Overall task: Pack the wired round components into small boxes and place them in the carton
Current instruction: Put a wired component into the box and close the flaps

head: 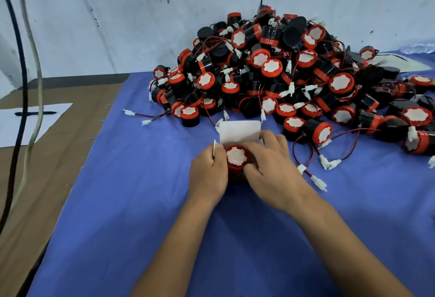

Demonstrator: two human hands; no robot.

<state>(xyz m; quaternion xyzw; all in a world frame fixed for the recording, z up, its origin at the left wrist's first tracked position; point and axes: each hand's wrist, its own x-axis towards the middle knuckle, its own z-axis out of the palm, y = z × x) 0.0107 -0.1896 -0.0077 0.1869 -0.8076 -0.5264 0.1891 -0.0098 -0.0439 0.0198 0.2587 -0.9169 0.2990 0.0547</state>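
A round component [236,156] with a red rim and white centre stands between my hands on the blue cloth [131,202]. It sits in a small white box [240,132] whose lid flap stands up behind it. My left hand [208,173] grips the box's left side and pinches a side flap. My right hand [270,167] curls round the component's right side, fingers over the box's far edge. The box's lower part is hidden by my hands. A big heap of black-and-red wired components [294,73] lies behind. No carton is in view.
Loose red-black wires with white plugs [317,167] trail on the cloth right of my hands. At the left, brown cardboard [58,155] carries a white sheet [28,122] and a pen [35,113]. Two cables [23,84] hang down the left. A white wall backs the table.
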